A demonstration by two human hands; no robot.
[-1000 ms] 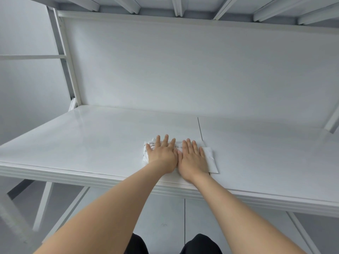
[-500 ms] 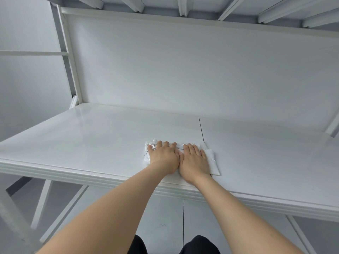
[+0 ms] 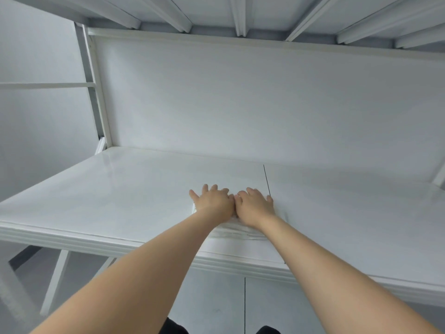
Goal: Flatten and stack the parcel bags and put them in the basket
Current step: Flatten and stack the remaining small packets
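A thin stack of white parcel bags [image 3: 240,231] lies on the white table [image 3: 115,189], a little back from its front edge. My left hand [image 3: 213,203] and my right hand [image 3: 255,204] lie palm down side by side on the far part of the stack, touching each other, fingers slightly spread. Neither hand grips anything. Most of the stack is hidden under my hands and wrists; only its layered near edge and its right corner show. No basket is in view.
A white back panel [image 3: 240,104] closes the far side of the table. White shelf beams [image 3: 238,15] run overhead. A dark seam [image 3: 266,179] crosses the tabletop just right of my hands. White frame legs [image 3: 55,280] stand below left.
The view has tilted upward. My fingers have spread flat again and now cover the bags' printed far edge; more of the stack's near edge shows below my wrists.
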